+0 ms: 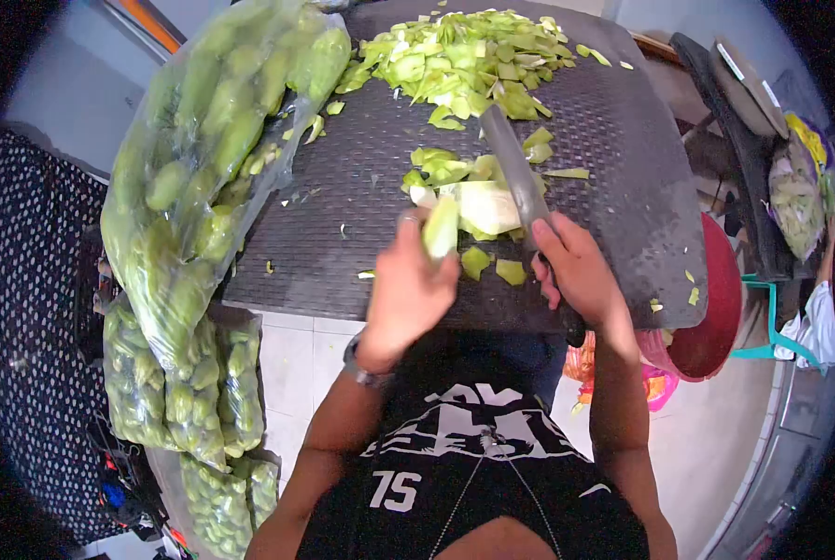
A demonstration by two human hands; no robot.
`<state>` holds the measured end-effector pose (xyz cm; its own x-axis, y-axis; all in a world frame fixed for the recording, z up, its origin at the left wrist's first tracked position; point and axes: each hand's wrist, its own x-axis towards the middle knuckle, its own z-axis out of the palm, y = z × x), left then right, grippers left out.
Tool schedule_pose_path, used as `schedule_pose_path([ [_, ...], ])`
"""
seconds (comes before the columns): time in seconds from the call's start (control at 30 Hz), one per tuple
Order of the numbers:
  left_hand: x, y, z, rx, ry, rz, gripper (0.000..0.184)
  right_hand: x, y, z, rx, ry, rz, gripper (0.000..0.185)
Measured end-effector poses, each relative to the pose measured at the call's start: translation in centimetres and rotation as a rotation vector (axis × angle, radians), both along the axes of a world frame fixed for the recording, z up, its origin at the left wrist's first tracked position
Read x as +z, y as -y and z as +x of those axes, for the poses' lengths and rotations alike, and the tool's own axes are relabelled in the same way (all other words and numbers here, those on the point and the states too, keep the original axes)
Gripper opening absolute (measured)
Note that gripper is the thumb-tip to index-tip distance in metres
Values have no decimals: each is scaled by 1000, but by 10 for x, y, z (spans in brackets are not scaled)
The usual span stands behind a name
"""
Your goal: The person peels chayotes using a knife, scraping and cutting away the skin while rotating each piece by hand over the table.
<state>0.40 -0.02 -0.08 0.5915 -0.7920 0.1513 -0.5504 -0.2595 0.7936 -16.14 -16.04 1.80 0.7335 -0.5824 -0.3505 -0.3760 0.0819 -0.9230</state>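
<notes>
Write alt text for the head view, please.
A person's right hand grips a knife while the left hand holds a pale green vegetable piece over a dark textured table. Chopped pieces are heaped beyond; a clear bag of green vegetables lies at left.

Dark cloth (white-spotted), teal frame

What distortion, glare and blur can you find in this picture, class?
Head view: dark, speckled corners frame the scene, and the table's edges look bowed; head view: whitish glare streaks the large plastic bag; head view: the left hand looks slightly blurred.
</notes>
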Motion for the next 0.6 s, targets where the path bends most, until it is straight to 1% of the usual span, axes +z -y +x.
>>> schedule_pose_path([
  [0.03,5,-2,6,1,-145,-161,39,-2,-1,-2,-14,25,-75,30],
  [0.07,14,-3,14,25,-728,-171,55,-4,-4,-5,-24,52,-151,28],
  [0.1,12,-3,26,-63,-1087,-342,55,-7,-9,-6,-28,79,-227,26],
  [0.17,10,1,30,-182,-1426,-579,49,-18,-17,-4,28,191,-249,20],
  [0.2,8,6,32,-184,-1501,-626,45,-21,-20,-4,50,246,-262,18],
  [0.27,-5,16,35,-191,-1662,-710,44,1,-38,-4,34,202,-103,19],
  [0.3,-10,22,38,-209,-1691,-750,45,8,-47,-4,26,178,-27,20],
  [0.33,-15,28,40,-224,-1719,-793,46,3,-53,-5,-3,152,11,43],
  [0.37,-20,31,40,-234,-1750,-836,49,9,-61,-6,5,101,-33,48],
  [0.4,-3,36,30,61,-1733,-790,53,22,-70,-7,13,51,-79,54],
  [0.47,2,40,27,37,-1769,-827,53,28,-77,-11,63,-13,-119,69],
  [0.5,3,41,28,26,-1785,-846,54,25,-80,-14,51,-16,-176,68],
  [0.57,0,44,33,3,-1602,-800,54,17,-87,-19,32,-21,-289,66],
  [0.6,0,45,34,-5,-1511,-777,55,18,-88,-21,29,-30,-293,64],
])
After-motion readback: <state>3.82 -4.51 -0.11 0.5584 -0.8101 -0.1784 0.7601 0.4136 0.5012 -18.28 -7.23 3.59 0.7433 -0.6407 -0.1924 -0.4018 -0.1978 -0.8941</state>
